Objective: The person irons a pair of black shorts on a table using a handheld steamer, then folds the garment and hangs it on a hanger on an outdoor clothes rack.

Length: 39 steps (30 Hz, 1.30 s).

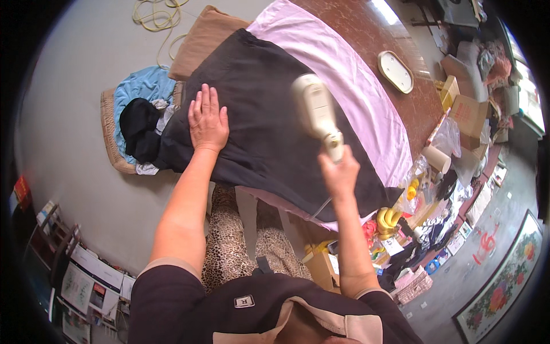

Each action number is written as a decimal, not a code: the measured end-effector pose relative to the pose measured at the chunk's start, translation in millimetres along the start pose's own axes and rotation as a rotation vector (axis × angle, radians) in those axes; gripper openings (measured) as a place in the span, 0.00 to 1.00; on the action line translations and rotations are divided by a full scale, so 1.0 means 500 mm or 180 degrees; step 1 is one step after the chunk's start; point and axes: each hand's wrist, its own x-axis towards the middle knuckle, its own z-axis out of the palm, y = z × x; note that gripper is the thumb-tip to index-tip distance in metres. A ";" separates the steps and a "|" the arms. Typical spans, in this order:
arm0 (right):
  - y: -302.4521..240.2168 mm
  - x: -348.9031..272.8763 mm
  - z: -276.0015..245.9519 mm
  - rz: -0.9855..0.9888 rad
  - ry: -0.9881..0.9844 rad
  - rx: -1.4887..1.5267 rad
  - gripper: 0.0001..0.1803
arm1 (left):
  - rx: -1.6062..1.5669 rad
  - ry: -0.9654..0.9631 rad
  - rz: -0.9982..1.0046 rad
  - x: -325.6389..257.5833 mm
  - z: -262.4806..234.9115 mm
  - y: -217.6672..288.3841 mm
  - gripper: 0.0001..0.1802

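A black garment (258,132), apparently trousers, lies spread over a pink cloth (366,100) on a table. My left hand (208,121) rests flat on the garment's left part, fingers stretched out and close together. In my right hand (339,175), the fingers are wrapped round the handle of a cream handheld iron (316,106). The iron is over the right part of the garment, its head pointing away from me and slightly blurred. A thin cord runs down from near my right wrist. The iron's underside is hidden.
A brown cushion (200,43) lies at the table's far left. Beside the table stands a basket (109,132) with blue cloth and dark clothes. On the reddish tabletop (344,23) sits an oval cream tray (395,72). Bananas (388,220), bags and boxes crowd the right side.
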 end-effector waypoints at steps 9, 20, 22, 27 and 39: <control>0.105 -0.073 0.004 0.0223 -0.0136 -0.0417 0.17 | 0.0039 0.0159 0.0093 -0.003 0.016 0.000 0.33; 0.125 -0.113 -0.060 0.0815 0.0560 0.0244 0.16 | 0.0081 0.0206 0.0105 -0.007 0.019 0.008 0.32; 0.106 -0.166 -0.022 0.0629 0.0261 0.0064 0.19 | 0.0051 0.0222 0.0113 -0.009 0.022 0.006 0.31; 0.100 -0.126 0.023 0.0804 0.0333 -0.0220 0.17 | -0.0035 0.0314 0.0172 -0.003 0.024 0.014 0.31; 0.124 -0.264 0.009 0.0991 0.0099 -0.0046 0.17 | 0.0056 0.0317 0.0181 -0.010 0.026 0.010 0.31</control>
